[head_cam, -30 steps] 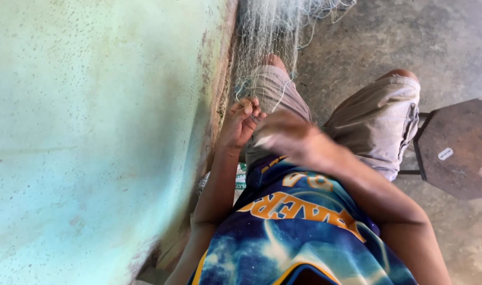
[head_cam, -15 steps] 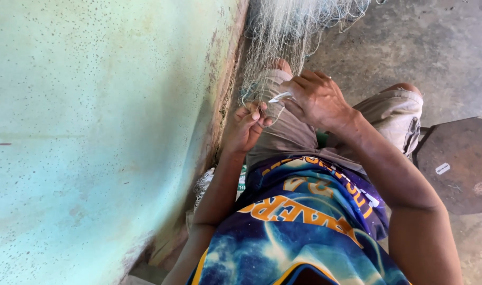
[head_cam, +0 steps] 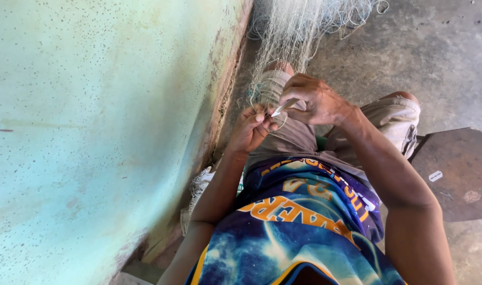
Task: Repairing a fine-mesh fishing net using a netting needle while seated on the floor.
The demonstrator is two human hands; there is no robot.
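Right hand (head_cam: pixel 317 100) pinches slim pale netting needle (head_cam: pixel 281 107) over lap. Left hand (head_cam: pixel 251 129) grip closed on fine fishing net (head_cam: pixel 288 37), which trails from knees onto concrete floor (head_cam: pixel 436 47), beside green wall (head_cam: pixel 93 132).

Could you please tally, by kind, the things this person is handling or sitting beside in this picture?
Fishing net, pale mesh hanging over the knees: 1
Netting needle, slim and pale, held in the right hand beside the left hand: 1
Dark stool beside the leg: 1
Total: 3
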